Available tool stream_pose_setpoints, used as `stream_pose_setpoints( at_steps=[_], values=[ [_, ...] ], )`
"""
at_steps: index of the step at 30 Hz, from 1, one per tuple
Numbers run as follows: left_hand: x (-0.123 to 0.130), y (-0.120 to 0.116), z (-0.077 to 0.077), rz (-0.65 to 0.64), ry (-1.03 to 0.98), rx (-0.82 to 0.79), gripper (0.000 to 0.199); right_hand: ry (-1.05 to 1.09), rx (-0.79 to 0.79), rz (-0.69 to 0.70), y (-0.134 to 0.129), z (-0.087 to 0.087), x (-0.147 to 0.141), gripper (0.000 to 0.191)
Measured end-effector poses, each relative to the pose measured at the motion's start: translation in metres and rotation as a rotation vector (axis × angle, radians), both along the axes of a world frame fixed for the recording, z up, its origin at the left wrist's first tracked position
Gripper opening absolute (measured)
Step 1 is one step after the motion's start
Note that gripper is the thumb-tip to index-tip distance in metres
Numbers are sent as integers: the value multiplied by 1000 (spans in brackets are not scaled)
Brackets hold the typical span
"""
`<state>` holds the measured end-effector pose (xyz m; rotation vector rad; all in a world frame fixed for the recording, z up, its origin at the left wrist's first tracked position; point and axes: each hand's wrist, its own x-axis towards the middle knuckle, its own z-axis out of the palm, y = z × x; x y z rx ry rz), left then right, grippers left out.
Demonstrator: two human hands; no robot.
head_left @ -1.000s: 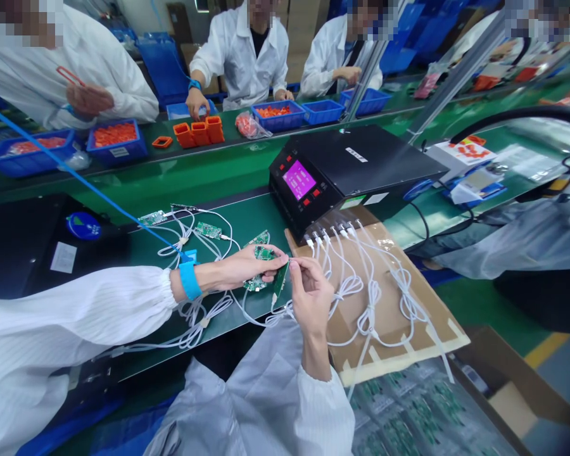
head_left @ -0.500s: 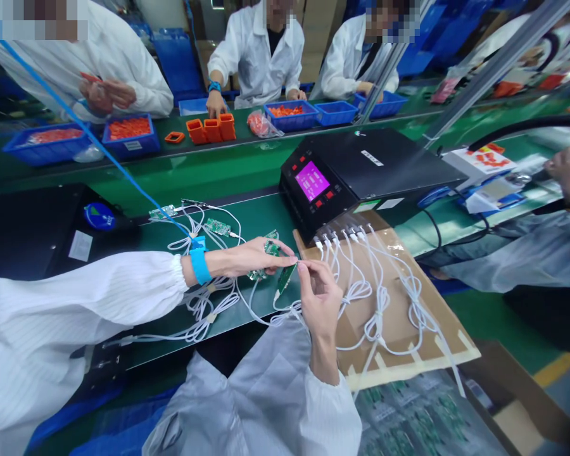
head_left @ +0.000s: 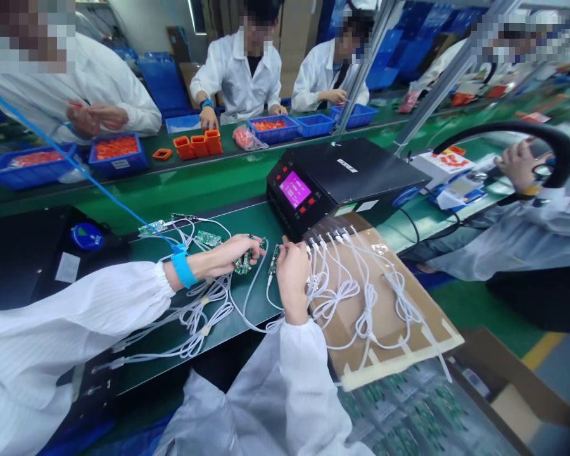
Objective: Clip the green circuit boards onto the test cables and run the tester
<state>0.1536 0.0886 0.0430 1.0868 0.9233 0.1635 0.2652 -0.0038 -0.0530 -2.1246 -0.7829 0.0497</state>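
Note:
My left hand (head_left: pixel 237 252), with a blue wrist strap, has its fingers closed round several small green circuit boards (head_left: pixel 242 263). To its right, my right hand (head_left: pixel 293 271) is closed, pinching another green circuit board (head_left: pixel 273 261) at its left side. A white cable (head_left: pixel 268 291) runs from the lower end of that board. The fingertips of my right hand are partly hidden behind the hand. It is close to the front of a black tester box (head_left: pixel 346 180) with a lit pink screen. More green boards (head_left: pixel 209 238) with white cables lie on the green bench beyond my left hand.
Bundled white cables (head_left: pixel 370 310) plugged into the tester lie over a cardboard sheet (head_left: pixel 346 342). Another black box (head_left: pixel 28 266) stands at left. Across the bench, co-workers in white coats handle orange parts from blue bins (head_left: pixel 118 161). A blue cord (head_left: pixel 104 193) leads to my wrist strap.
My hands have moved apart, where before their fingertips met at one board. The right hand's board now stands more upright, nearer the tester. The whole view has shifted slightly.

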Motion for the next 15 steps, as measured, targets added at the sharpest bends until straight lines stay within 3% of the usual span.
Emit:
stream_pose_setpoints(
  at_steps=[2,5,9,13,15],
  values=[
    [1,-2,-1,-17,4,-22,45,11,-80,-10,2,4,-1,24],
    [2,-3,-3,-53,10,-28,37,-30,-58,40,-17,12,-9,27],
    [3,-5,-3,-59,23,-66,21,-116,-73,186,-80,14,-40,31],
    [2,-6,-5,-81,31,-122,26,-149,-173,434,-151,1,-81,33],
    [2,-8,-5,-110,53,-140,28,-179,-175,487,-176,-5,-91,32]
  ],
)
